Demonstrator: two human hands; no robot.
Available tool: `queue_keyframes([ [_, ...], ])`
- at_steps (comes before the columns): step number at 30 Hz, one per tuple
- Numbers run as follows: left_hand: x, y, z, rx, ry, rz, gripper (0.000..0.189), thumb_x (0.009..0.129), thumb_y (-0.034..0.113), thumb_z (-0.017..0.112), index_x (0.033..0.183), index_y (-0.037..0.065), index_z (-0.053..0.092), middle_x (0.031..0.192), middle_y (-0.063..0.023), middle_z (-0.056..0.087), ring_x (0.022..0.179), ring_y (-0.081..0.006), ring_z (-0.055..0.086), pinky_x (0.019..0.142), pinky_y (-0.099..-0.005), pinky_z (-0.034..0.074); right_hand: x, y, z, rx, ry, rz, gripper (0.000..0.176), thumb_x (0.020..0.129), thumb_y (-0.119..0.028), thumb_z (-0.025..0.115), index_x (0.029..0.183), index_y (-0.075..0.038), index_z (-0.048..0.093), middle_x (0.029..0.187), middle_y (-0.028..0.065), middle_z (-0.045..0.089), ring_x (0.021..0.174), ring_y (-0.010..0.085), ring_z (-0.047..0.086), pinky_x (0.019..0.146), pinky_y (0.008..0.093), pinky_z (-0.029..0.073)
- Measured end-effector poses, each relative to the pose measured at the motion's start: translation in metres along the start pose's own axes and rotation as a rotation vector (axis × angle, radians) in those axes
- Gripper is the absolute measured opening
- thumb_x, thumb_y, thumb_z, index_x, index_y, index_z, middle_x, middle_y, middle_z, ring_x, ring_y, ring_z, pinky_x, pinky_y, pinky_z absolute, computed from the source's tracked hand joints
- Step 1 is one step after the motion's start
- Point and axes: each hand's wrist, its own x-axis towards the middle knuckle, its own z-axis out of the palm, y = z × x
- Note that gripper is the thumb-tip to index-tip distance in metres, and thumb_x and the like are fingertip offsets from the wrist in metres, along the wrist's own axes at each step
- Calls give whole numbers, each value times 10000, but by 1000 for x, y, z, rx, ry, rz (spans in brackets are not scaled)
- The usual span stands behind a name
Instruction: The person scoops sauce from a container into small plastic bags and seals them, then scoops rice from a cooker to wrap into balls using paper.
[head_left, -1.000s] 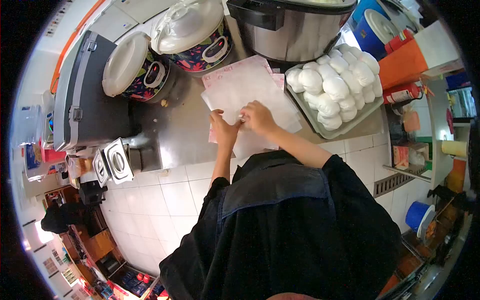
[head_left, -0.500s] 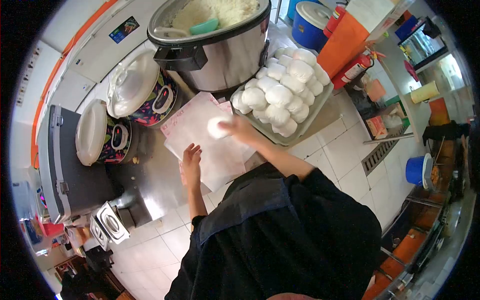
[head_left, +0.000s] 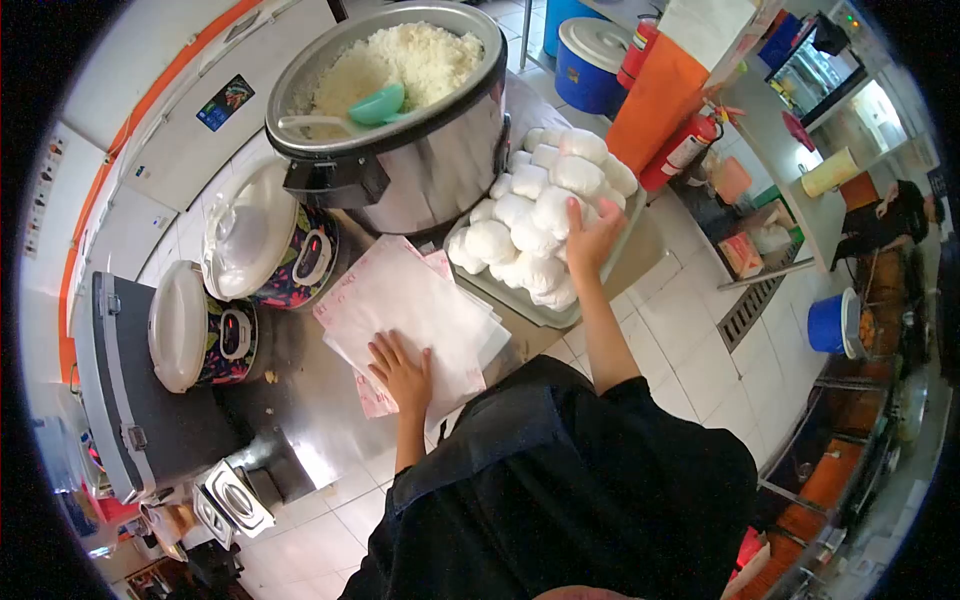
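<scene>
My left hand (head_left: 402,375) lies flat on a stack of white wrapping paper (head_left: 400,290) with pink print, its fingers spread. Reaching over the pile, my right hand (head_left: 593,238) has its thumb and fingers around a white paper-wrapped bundle at the near right side; the fingers partly hide it. Many more white wrapped bundles (head_left: 514,212) are heaped on a pale tray (head_left: 562,318). Behind the paper stands a large rice cooker (head_left: 430,165) full of cooked rice (head_left: 425,62), with a green scoop (head_left: 378,104) resting in it.
Two flower-patterned cookers (head_left: 312,262) with white lids stand at the left, near a dark hard case (head_left: 165,400). All of this is on a steel table (head_left: 300,395). A fire extinguisher (head_left: 682,150) and a blue bucket (head_left: 590,75) are beyond the tray. Another person (head_left: 890,225) is at far right.
My right hand has carried a white bundle from above the paper to the pile on the right. My left hand has come down flat onto the paper.
</scene>
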Motion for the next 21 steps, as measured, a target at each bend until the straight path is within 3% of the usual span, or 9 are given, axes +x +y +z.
queue_keyframes([
  [1,0,1,-2,19,-23,19,696,845,413,485,1365,31,224,1439,-186,138,1341,-361,37,1046,-543,65,0,-5,1,65,146,-77,360,755,-362,673,748,-23,552,724,108,531,758,279,494,756,399,390],
  [4,-2,-3,-6,-34,-8,10,698,832,392,518,1355,21,241,1429,-204,150,1336,-367,59,1050,-530,69,9,12,-7,-110,-270,-78,291,781,-296,650,752,-19,566,853,135,528,830,288,476,778,381,380],
  [6,13,-8,-27,-97,23,-22,691,823,356,550,1346,15,255,1421,-214,163,1330,-376,84,1052,-520,89,20,-18,-22,-176,-192,-219,226,792,-248,628,826,-24,629,874,142,510,884,293,455,794,401,363],
  [9,60,-10,-92,-473,379,134,615,695,59,681,1232,7,389,1355,-245,274,1279,-402,232,1034,-477,221,73,-79,-17,-87,-134,-338,160,783,-192,634,826,-38,630,852,129,523,861,273,467,768,373,382],
  [13,178,27,-242,-211,962,653,409,700,2,605,1084,-14,467,1073,-218,500,1014,-377,481,896,-452,371,135,-232,66,510,-716,-648,217,752,-205,655,860,-21,615,734,94,575,669,272,559,607,361,426],
  [14,209,41,-265,-255,970,680,364,700,27,611,1043,-8,495,1016,-194,521,963,-362,495,855,-446,385,146,-251,103,155,-1034,-769,317,733,-314,664,871,-31,625,794,101,619,719,282,604,621,371,463],
  [16,261,91,-314,-252,626,673,287,720,74,626,987,20,534,966,-176,541,942,-346,500,831,-410,394,136,-290,166,-661,-1340,-1095,399,655,-419,702,831,-63,661,764,102,635,714,255,615,598,356,481],
  [18,319,105,-316,-80,181,750,324,755,192,625,1014,15,545,1038,-177,561,1013,-337,498,887,-395,389,125,-277,200,-823,-1507,-1343,430,597,-474,700,791,-90,681,787,88,650,731,256,627,589,370,486],
  [21,365,122,-292,266,-172,630,362,748,266,634,1007,19,577,1013,-184,584,973,-341,537,861,-413,414,112,-268,213,-974,-1581,-1292,337,621,-384,677,769,-82,682,788,72,655,734,243,629,595,373,491],
])
